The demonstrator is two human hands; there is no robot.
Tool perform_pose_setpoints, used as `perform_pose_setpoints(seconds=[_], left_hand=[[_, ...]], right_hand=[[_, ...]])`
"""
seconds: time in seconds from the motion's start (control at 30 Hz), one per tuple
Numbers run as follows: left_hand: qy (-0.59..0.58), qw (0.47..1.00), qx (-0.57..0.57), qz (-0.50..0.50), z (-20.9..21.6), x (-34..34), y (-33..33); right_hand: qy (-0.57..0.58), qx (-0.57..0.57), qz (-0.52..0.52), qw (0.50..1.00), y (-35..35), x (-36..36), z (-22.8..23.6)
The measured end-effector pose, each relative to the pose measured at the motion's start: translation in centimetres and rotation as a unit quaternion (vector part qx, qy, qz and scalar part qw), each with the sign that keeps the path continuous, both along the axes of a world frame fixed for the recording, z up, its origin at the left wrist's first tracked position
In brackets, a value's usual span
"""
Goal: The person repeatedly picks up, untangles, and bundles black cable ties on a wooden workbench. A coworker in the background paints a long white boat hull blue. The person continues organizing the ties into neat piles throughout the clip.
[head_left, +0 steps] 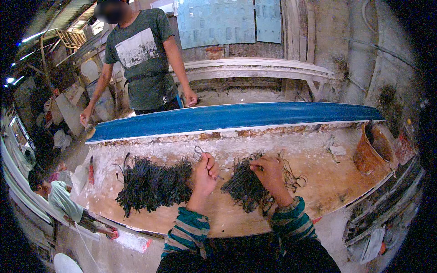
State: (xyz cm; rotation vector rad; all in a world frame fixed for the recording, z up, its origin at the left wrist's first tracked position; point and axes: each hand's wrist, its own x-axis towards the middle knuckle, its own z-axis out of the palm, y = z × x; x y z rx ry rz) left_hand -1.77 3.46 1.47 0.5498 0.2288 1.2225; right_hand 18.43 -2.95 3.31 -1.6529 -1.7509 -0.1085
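My left hand [206,176] is closed, its fingers pinching a thin dark cord [198,151] whose loop sticks up above the knuckles. To its right, my right hand [269,175] hovers at or touches the upper part of a smaller heap of black cords [241,186]. The fingers of that hand are drawn together in a pinch, and what lies between them is hidden. Left of my left hand spreads a wider heap of black cords [154,184], lying in side-by-side bundles on the wooden table [214,223].
A long blue board [236,117] runs along the table's far side. Behind it stands a person [143,59] holding a brush [91,132]. A rusty orange bucket [371,150] is at the right end, a red-handled tool [91,172] at the left. Another person [63,200] is lower left.
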Motion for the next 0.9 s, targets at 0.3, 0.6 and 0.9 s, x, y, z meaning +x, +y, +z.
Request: perform_pose_setpoints(seconds=[0.3,0.6,0.9], left_hand=[[0.108,0.991,0.072,0.020,0.4,2.6,-2.6],[0.078,0.996,-0.009,0.030,-0.5,3.5,-3.1],[0.110,0.994,-0.001,-0.018,-0.9,2.7,-2.4]], right_hand=[[0.148,0.138,0.138,0.970,-1.0,-2.3,0.3],[0.083,0.181,0.181,0.963,-2.3,-3.7,0.7],[0.051,0.138,0.206,0.967,-2.1,-4.2,0.2]])
